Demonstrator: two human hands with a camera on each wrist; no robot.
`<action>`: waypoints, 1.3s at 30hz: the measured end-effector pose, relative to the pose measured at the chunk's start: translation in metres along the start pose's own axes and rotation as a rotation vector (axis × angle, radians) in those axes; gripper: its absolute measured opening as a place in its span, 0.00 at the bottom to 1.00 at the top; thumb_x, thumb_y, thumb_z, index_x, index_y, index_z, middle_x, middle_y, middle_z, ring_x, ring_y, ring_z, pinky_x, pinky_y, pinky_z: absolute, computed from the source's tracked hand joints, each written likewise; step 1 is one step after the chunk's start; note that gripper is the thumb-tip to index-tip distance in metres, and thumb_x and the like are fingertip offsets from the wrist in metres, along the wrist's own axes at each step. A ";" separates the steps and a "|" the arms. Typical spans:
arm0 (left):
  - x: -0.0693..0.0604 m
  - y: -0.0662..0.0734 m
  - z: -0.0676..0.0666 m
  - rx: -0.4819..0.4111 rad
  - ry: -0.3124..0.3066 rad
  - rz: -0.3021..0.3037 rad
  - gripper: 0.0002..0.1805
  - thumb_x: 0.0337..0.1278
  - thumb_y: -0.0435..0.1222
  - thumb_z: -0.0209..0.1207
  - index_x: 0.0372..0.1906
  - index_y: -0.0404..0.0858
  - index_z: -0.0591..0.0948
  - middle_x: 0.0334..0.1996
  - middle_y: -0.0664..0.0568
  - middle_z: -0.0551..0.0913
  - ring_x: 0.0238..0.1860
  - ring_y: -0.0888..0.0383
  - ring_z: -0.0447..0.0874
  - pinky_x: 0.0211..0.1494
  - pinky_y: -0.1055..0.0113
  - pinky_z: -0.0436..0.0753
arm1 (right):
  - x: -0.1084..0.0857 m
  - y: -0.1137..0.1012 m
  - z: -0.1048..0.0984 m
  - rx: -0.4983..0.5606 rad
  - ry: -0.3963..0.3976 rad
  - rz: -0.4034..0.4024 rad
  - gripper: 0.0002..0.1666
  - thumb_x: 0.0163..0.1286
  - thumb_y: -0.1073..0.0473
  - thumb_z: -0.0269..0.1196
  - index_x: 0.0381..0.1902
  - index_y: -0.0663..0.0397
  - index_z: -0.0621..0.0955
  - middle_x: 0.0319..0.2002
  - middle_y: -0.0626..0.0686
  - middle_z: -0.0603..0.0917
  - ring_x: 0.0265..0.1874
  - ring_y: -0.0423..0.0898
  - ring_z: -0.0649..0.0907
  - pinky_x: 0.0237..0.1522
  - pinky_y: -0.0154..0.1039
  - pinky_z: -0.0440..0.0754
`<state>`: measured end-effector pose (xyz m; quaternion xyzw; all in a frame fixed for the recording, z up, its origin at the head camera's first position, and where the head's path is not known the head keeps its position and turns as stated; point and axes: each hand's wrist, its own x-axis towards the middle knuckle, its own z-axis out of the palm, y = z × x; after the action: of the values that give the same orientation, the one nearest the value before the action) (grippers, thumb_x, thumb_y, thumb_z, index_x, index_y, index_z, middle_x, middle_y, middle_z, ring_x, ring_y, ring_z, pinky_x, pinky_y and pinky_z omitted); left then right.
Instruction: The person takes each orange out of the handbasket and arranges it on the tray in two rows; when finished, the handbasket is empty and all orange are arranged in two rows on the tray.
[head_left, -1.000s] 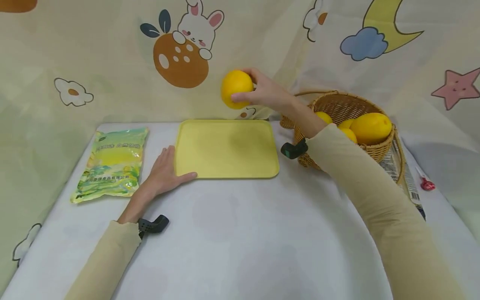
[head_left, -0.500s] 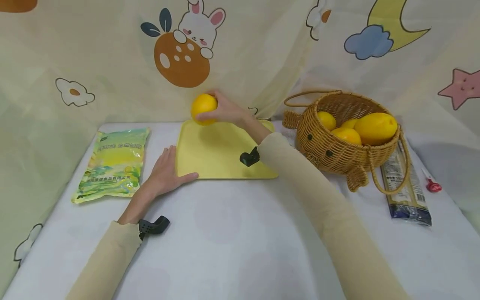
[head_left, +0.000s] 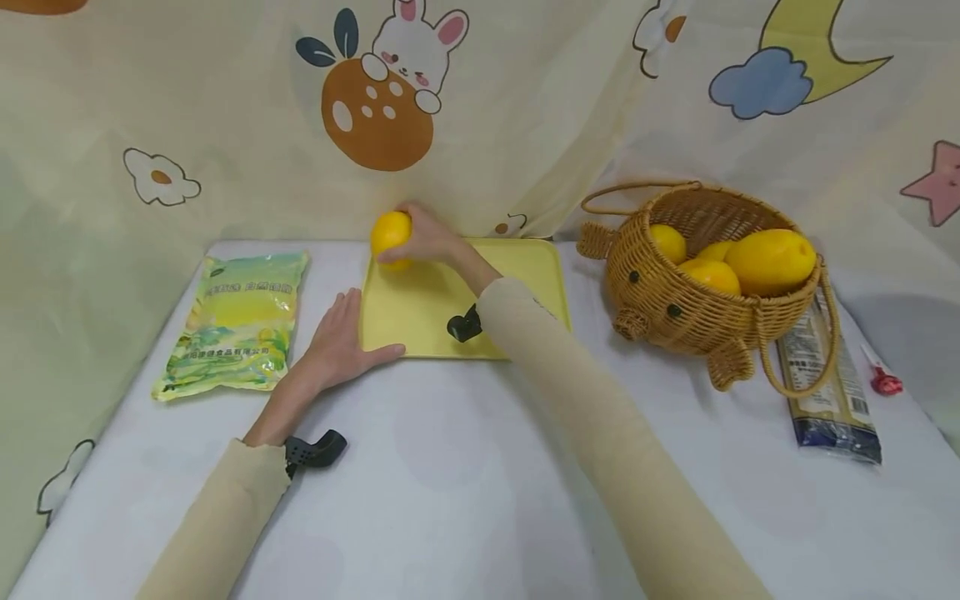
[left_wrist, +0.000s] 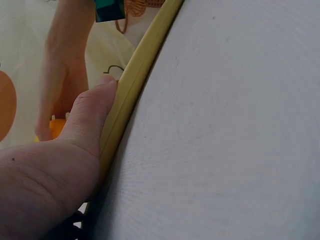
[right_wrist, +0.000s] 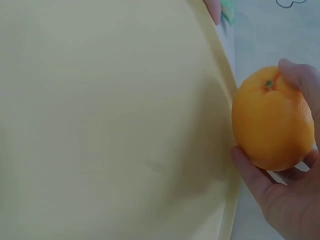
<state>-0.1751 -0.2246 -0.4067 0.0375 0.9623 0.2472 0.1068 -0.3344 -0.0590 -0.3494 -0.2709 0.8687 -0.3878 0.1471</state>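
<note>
The right hand (head_left: 429,237) grips a round orange fruit (head_left: 391,237) at the back left corner of the yellow tray (head_left: 487,308). In the right wrist view, thumb and fingers curl round the fruit (right_wrist: 272,120), which shows a green stem spot beside the tray's rim (right_wrist: 227,75). At the tray's front left corner lies the left hand (head_left: 337,346), fingers along the left side and thumb on the front edge. The left wrist view has that thumb (left_wrist: 90,112) against the tray's edge (left_wrist: 130,90).
A wicker basket (head_left: 675,321) with a face and several yellow fruits stands at the right. Beside it lie a flat packet (head_left: 828,383) and a red-wrapped lollipop (head_left: 887,382). A green and yellow bag (head_left: 240,321) lies left of the tray. Behind hangs a printed cloth (head_left: 525,108).
The right hand has carried the fruit left and down from above the back of the tray to its back left corner. The left hand has kept its place at the tray.
</note>
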 end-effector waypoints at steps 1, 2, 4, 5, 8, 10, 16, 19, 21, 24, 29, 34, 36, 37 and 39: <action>0.000 0.000 -0.001 0.001 0.001 -0.001 0.68 0.51 0.66 0.58 0.75 0.30 0.32 0.77 0.34 0.32 0.78 0.36 0.30 0.80 0.43 0.38 | 0.001 -0.001 0.001 0.000 0.004 0.001 0.51 0.52 0.46 0.72 0.67 0.56 0.61 0.61 0.54 0.70 0.54 0.48 0.73 0.55 0.35 0.75; 0.000 0.000 -0.002 0.000 0.002 0.001 0.68 0.51 0.66 0.58 0.75 0.29 0.32 0.77 0.34 0.32 0.78 0.36 0.30 0.79 0.43 0.38 | 0.001 -0.001 0.002 -0.005 0.010 0.005 0.51 0.52 0.46 0.72 0.67 0.57 0.62 0.60 0.54 0.71 0.54 0.48 0.73 0.54 0.35 0.75; 0.000 0.000 -0.002 0.001 0.006 0.007 0.68 0.51 0.67 0.58 0.75 0.29 0.32 0.77 0.33 0.32 0.78 0.36 0.30 0.79 0.43 0.39 | 0.002 -0.002 0.004 -0.007 0.019 0.024 0.51 0.52 0.45 0.72 0.67 0.57 0.61 0.59 0.54 0.71 0.53 0.47 0.74 0.54 0.35 0.75; 0.000 0.000 -0.002 0.000 0.006 0.007 0.68 0.51 0.67 0.58 0.75 0.29 0.32 0.77 0.33 0.32 0.78 0.36 0.30 0.79 0.43 0.38 | 0.003 -0.001 0.005 -0.013 0.025 0.035 0.51 0.52 0.45 0.72 0.67 0.57 0.61 0.59 0.54 0.71 0.52 0.47 0.74 0.54 0.34 0.75; 0.000 0.001 0.000 0.002 0.004 0.013 0.68 0.51 0.67 0.57 0.75 0.29 0.31 0.77 0.33 0.32 0.78 0.35 0.30 0.79 0.42 0.39 | 0.003 0.001 0.010 -0.007 0.039 0.062 0.52 0.52 0.45 0.72 0.67 0.58 0.60 0.59 0.54 0.71 0.52 0.47 0.74 0.54 0.35 0.75; 0.001 0.000 0.001 0.003 0.005 0.013 0.68 0.51 0.67 0.57 0.75 0.29 0.31 0.77 0.33 0.32 0.78 0.36 0.29 0.79 0.43 0.39 | 0.003 0.002 0.012 -0.018 0.055 0.062 0.53 0.53 0.46 0.72 0.69 0.59 0.59 0.60 0.55 0.71 0.53 0.48 0.73 0.55 0.36 0.74; 0.000 0.001 0.000 0.016 0.002 0.005 0.68 0.51 0.68 0.57 0.75 0.29 0.32 0.77 0.33 0.33 0.78 0.36 0.30 0.80 0.43 0.39 | 0.003 0.000 0.026 0.000 0.146 0.080 0.55 0.54 0.49 0.71 0.72 0.58 0.54 0.66 0.58 0.64 0.61 0.51 0.68 0.63 0.39 0.70; 0.000 0.000 0.001 0.011 -0.001 -0.001 0.68 0.50 0.69 0.56 0.75 0.30 0.32 0.77 0.34 0.32 0.78 0.37 0.29 0.80 0.44 0.39 | 0.001 -0.002 0.030 0.003 0.168 0.078 0.54 0.55 0.50 0.71 0.71 0.58 0.55 0.67 0.59 0.63 0.63 0.51 0.67 0.65 0.40 0.69; 0.000 0.000 0.002 0.007 0.003 0.000 0.68 0.50 0.69 0.56 0.75 0.31 0.31 0.77 0.35 0.32 0.78 0.38 0.29 0.80 0.44 0.39 | 0.000 -0.004 0.030 -0.008 0.170 0.067 0.52 0.56 0.51 0.71 0.71 0.58 0.56 0.68 0.59 0.63 0.64 0.52 0.66 0.66 0.41 0.69; 0.001 0.000 0.003 -0.008 0.008 -0.002 0.68 0.50 0.69 0.56 0.76 0.31 0.31 0.78 0.36 0.32 0.78 0.39 0.29 0.80 0.44 0.38 | -0.002 -0.007 0.029 -0.016 0.168 0.057 0.54 0.57 0.51 0.70 0.73 0.57 0.54 0.71 0.60 0.59 0.67 0.53 0.64 0.68 0.42 0.68; 0.001 0.003 0.004 -0.032 0.010 0.005 0.68 0.50 0.68 0.57 0.76 0.31 0.32 0.78 0.36 0.32 0.79 0.39 0.29 0.80 0.44 0.38 | -0.032 -0.022 0.010 -0.116 0.182 -0.006 0.59 0.60 0.46 0.69 0.77 0.55 0.47 0.75 0.59 0.53 0.72 0.53 0.59 0.74 0.42 0.63; 0.001 0.001 0.001 -0.009 0.020 0.009 0.68 0.50 0.68 0.57 0.76 0.31 0.32 0.78 0.36 0.32 0.78 0.39 0.29 0.80 0.44 0.38 | -0.116 -0.035 -0.032 -0.126 0.145 -0.189 0.51 0.65 0.49 0.66 0.76 0.55 0.51 0.75 0.56 0.55 0.73 0.52 0.61 0.73 0.46 0.65; 0.001 0.001 0.001 0.000 0.015 0.006 0.68 0.50 0.68 0.57 0.76 0.31 0.32 0.78 0.36 0.32 0.79 0.39 0.29 0.80 0.44 0.38 | -0.157 -0.031 -0.048 -0.099 0.137 -0.212 0.48 0.66 0.52 0.65 0.75 0.55 0.53 0.74 0.56 0.58 0.71 0.52 0.63 0.70 0.47 0.70; 0.000 0.000 0.001 -0.001 0.012 0.006 0.69 0.50 0.68 0.57 0.76 0.31 0.32 0.78 0.36 0.32 0.78 0.39 0.29 0.80 0.44 0.38 | -0.176 -0.027 -0.055 -0.088 0.137 -0.214 0.46 0.66 0.54 0.65 0.74 0.55 0.55 0.73 0.56 0.60 0.70 0.52 0.65 0.68 0.48 0.72; -0.001 -0.001 0.001 -0.004 0.010 0.007 0.69 0.49 0.69 0.57 0.76 0.31 0.32 0.78 0.36 0.32 0.78 0.38 0.29 0.80 0.44 0.38 | -0.212 -0.016 -0.068 -0.098 0.164 -0.215 0.42 0.66 0.56 0.65 0.73 0.57 0.58 0.70 0.58 0.64 0.68 0.53 0.68 0.65 0.50 0.75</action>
<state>-0.1742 -0.2250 -0.4076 0.0395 0.9622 0.2498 0.1011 -0.1890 0.0962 -0.2825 -0.3364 0.8617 -0.3794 0.0198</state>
